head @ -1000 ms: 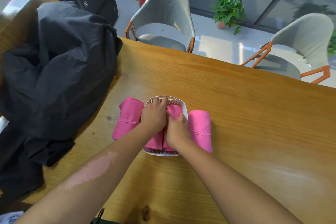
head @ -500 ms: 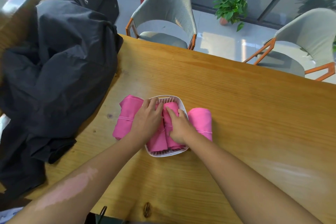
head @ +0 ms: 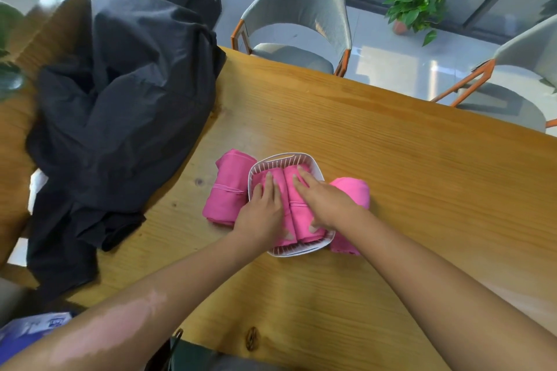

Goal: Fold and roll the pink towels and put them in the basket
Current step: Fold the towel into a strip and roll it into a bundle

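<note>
Pink rolls lie under my left hand [head: 265,208] and right hand [head: 324,202], fingers flat, pressing two rolled towels [head: 297,220] into the white basket [head: 286,159]. Next, I judge, the folded towels [head: 226,187] beside it on the desk [head: 391,159] need rolling.

A single wide-angle view, worn on the person's head, looks forward and steeply down across a light wooden tabletop [head: 391,159]. It sits close above the work: both bare forearms run in from the bottom corners toward the middle of the frame, where the white slatted plastic basket [head: 301,250] lies a little below centre. The far tabletop edge slants across the upper frame, with two grey padded chairs on orange frames [head: 301,9] and a glossy pale floor [head: 391,57] beyond. Straight lines bow toward the borders.
</note>
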{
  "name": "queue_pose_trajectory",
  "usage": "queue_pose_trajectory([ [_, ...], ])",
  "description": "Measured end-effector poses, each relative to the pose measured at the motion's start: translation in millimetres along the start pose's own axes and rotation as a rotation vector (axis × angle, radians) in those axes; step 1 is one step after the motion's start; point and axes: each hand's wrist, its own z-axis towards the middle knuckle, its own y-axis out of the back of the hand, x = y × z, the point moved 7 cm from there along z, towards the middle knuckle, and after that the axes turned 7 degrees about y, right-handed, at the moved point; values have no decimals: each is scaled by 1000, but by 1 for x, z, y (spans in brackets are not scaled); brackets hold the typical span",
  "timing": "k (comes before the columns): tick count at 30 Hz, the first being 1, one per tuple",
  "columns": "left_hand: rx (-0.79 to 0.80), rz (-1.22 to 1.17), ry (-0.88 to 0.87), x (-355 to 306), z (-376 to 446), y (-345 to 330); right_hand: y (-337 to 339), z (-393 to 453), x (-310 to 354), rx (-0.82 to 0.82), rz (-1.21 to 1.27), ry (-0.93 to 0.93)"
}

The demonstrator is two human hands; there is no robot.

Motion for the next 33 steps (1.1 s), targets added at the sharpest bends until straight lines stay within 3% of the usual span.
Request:
queue_pose_trajectory([
  [9,87,52,-56,4,11,6,-11,3,8,-48,29,-83],
  [12,-57,-132,-72,17,9,25,-10,-2,8,-20,73,-93],
  [14,-247,-237,-108,28,5,39,1,-12,4,-161,231,-105],
  [18,-580,-275,-38,56,-3,57,14,-49,-33,-725,361,-341],
  [20,-646,-290,109,72,-6,56,-7,-63,-50,-763,406,-517],
  [25,-397,-473,564,108,-2,19,-74,-70,-79,-546,772,-863],
  [28,-292,-507,561,109,6,8,-90,-59,-75,-472,956,-828],
  [33,-66,-532,552,111,21,-14,-82,-63,-79,-563,930,-847],
])
